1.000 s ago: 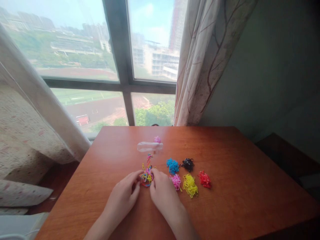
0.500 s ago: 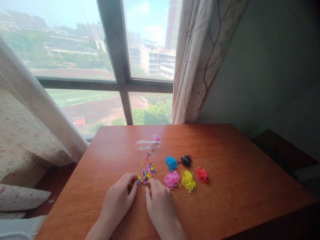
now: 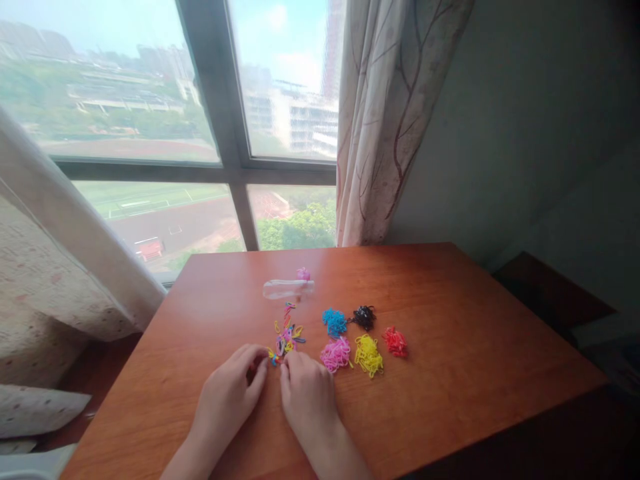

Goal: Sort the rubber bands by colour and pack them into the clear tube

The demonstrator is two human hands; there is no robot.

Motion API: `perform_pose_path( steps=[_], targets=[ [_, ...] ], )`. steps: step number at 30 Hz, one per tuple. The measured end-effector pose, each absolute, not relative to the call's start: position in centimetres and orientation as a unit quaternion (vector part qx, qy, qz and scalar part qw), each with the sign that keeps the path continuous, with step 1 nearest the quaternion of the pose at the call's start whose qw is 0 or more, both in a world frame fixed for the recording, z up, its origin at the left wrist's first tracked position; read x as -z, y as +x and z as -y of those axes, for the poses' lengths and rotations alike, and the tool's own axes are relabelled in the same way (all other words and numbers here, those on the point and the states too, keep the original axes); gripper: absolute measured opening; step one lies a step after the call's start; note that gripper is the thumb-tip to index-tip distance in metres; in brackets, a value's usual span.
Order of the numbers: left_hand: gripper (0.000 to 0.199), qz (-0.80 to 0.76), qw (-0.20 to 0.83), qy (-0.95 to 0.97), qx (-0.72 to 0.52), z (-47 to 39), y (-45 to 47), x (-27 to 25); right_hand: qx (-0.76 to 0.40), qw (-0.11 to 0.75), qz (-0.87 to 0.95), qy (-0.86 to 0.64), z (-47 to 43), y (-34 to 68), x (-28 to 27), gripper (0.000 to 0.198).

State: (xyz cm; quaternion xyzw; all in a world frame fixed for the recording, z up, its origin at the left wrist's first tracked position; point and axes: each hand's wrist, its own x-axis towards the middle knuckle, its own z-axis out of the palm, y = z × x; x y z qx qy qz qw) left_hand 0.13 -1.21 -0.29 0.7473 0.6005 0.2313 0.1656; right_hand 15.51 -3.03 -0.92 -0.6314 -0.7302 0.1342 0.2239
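Note:
A small mixed heap of colourful rubber bands [image 3: 287,339] lies on the wooden table, just beyond my fingertips. My left hand [image 3: 235,380] comes in from the lower left, its fingers curled and pinched at the heap's near edge on some rubber bands; a bit of red shows inside the curl. Close beside it, my right hand [image 3: 309,387] has its fingers bent down and closed at the same small bands, with the back of the hand covering most of them. Between the two hands a short blue-and-yellow piece [image 3: 273,357] of band shows.
To the right lie sorted piles of bands: blue [image 3: 335,321], black [image 3: 364,317], pink [image 3: 336,355], yellow [image 3: 369,355] and red [image 3: 395,342]. A clear plastic bag-like item [image 3: 287,289] with a pink piece [image 3: 303,274] lies farther back. Beyond the table [image 3: 450,320] are a window and curtains.
The whole view has shifted, so the table and hands appear slightly more to the left. Both hands stay at the near edge of the mixed heap, with only slight finger movement.

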Motion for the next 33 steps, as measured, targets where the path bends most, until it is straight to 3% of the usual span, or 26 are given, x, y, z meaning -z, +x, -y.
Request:
perform_pose_path(
  steps=[12, 23, 33],
  targets=[
    [0.016, -0.612, 0.147, 0.74, -0.236, 1.3, 0.3, 0.1, -0.241, 0.368, 0.681, -0.586, 3.4, 16.8, 0.5, 0.014],
    [0.017, -0.577, 0.144, 0.764, -0.251, 1.6, 0.2, -0.2, -0.231, 0.367, 0.677, -0.595, 3.5, 16.8, 0.4, 0.014],
    [0.034, -0.517, 0.193, 0.804, -0.223, 2.0, 1.0, -0.6, -0.241, 0.379, 0.676, -0.584, 3.7, 17.0, 0.4, 0.015]
  ],
)
